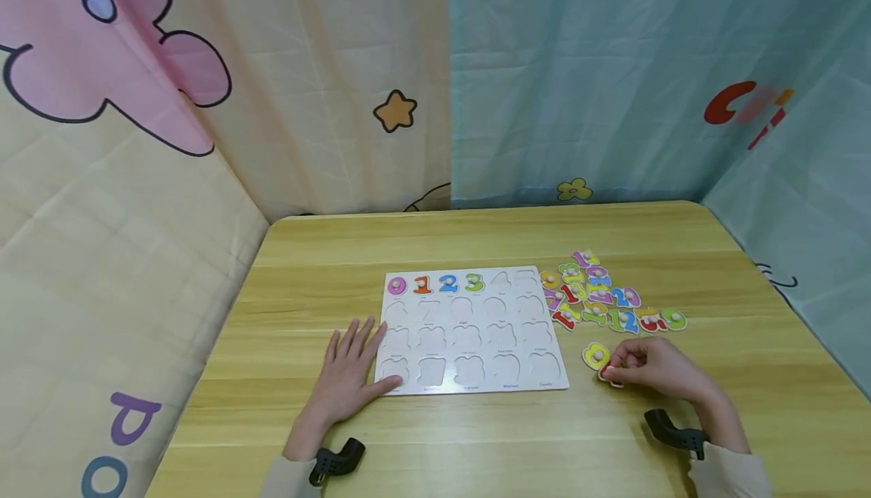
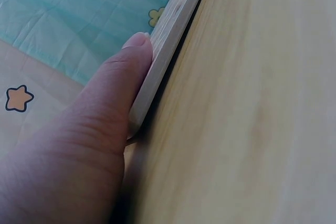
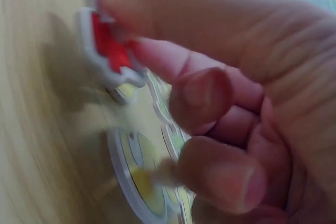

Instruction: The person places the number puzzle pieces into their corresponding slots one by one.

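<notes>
A white number puzzle board (image 1: 484, 339) lies on the table, with the 0, 1, 2 and 3 pieces seated in its top row and the other recesses bare. My left hand (image 1: 348, 373) rests flat at the board's left edge, fingers spread. Its thumb (image 2: 123, 72) lies along the board's side in the left wrist view. Off the board's lower right corner, my right hand (image 1: 656, 368) pinches a red number piece (image 3: 109, 45) between thumb and index finger; the fingers hide which number it is. A yellow number piece (image 1: 596, 356) with a knob lies right beside those fingertips.
To the right of the board, several coloured number pieces (image 1: 599, 294) lie in a loose cluster, some against its edge. A green piece (image 1: 674, 320) sits at the cluster's right end. The wooden table (image 1: 476, 445) is bordered by printed curtains (image 1: 578, 90) behind and at both sides.
</notes>
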Tool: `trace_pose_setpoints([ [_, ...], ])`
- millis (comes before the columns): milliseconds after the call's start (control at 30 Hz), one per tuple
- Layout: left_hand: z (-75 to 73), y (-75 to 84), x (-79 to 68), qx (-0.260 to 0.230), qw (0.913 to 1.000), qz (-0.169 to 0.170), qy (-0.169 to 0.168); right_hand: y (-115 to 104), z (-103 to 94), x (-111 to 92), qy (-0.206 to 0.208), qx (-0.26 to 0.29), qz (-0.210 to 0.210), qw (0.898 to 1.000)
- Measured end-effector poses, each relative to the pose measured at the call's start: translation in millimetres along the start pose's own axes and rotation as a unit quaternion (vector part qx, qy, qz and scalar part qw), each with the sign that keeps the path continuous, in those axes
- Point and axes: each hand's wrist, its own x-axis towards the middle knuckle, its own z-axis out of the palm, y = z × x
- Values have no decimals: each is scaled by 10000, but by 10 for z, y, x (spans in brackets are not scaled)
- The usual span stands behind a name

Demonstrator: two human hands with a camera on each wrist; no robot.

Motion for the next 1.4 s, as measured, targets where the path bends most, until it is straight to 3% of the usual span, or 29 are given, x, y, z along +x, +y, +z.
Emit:
trace_pose_setpoints([
  [200, 7, -3, 0, 5, 10000, -35, -9, -119, 48, 105, 100, 137, 113, 9998],
  [500, 25, -15, -8, 10, 10000, -30, 17, -239, 135, 384, 24, 183, -141, 9997],
  [900, 11, 8, -6, -40, 9999, 39, 113, -372, 71, 662, 280, 154, -341, 9989],
  [1233, 24, 10, -38, 48, 10000, 1, 87, -545, 169, 1052, 80, 305, -302, 9990],
  [1400, 48, -17, -30, 104, 9996, 79, 238, -635, 268, 1287, 205, -110, -98, 9997],
])
